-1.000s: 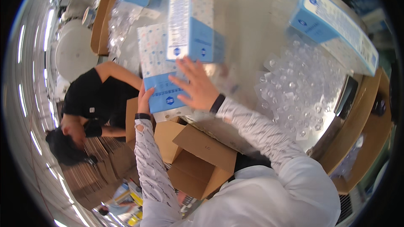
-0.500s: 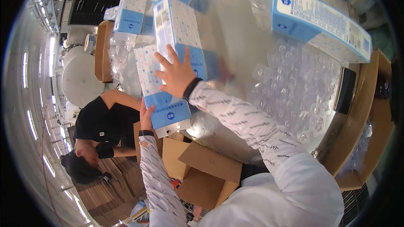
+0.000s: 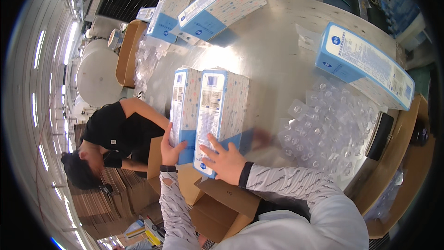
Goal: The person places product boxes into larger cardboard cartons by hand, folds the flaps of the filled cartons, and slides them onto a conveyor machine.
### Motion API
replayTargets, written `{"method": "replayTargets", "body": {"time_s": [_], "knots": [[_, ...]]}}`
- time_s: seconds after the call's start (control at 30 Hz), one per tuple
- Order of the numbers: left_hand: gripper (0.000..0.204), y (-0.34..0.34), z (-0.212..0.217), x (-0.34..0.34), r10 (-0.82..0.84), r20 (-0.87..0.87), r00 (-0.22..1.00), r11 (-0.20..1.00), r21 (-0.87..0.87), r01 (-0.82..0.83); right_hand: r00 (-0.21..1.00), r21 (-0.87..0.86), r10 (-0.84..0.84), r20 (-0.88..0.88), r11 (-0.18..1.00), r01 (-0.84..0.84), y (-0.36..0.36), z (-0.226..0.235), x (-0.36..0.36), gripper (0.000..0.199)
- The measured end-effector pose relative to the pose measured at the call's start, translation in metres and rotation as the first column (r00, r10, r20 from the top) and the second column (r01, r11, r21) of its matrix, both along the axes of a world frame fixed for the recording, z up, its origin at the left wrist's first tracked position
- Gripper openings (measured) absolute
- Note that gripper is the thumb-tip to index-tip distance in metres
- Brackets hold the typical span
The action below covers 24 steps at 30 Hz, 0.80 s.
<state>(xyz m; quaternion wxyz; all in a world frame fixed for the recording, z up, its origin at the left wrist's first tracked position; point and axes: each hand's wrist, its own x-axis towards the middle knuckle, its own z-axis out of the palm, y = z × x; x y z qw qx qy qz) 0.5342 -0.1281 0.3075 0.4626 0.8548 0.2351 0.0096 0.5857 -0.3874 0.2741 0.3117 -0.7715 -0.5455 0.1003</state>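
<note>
While two blue-and-white boxes stood side by side at the near edge of the shiny desk, the left hand held the left box low down and the right hand lay flat with spread fingers on the right box. Clear plastic trays lay just beside them. A brown carton sat open below. Another person bent over nearby.
</note>
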Motion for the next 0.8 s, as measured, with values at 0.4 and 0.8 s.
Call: {"method": "replayTargets", "body": {"time_s": [0.4,0.8], "knots": [[0.069,0.004,0.118,-0.070,0.351,0.359,0.865,0.911,-0.346,-0.226,0.998,0.114,0.052,0.017,0.992,-0.054,-0.016,-0.012,0.014,0.061],[0.063,-0.048,0.132,-0.155,0.493,0.502,0.710,0.822,-0.535,-0.193,0.853,0.348,0.169,-0.493,0.937,0.016,0.003,0.042,-0.012,0.068]]}}
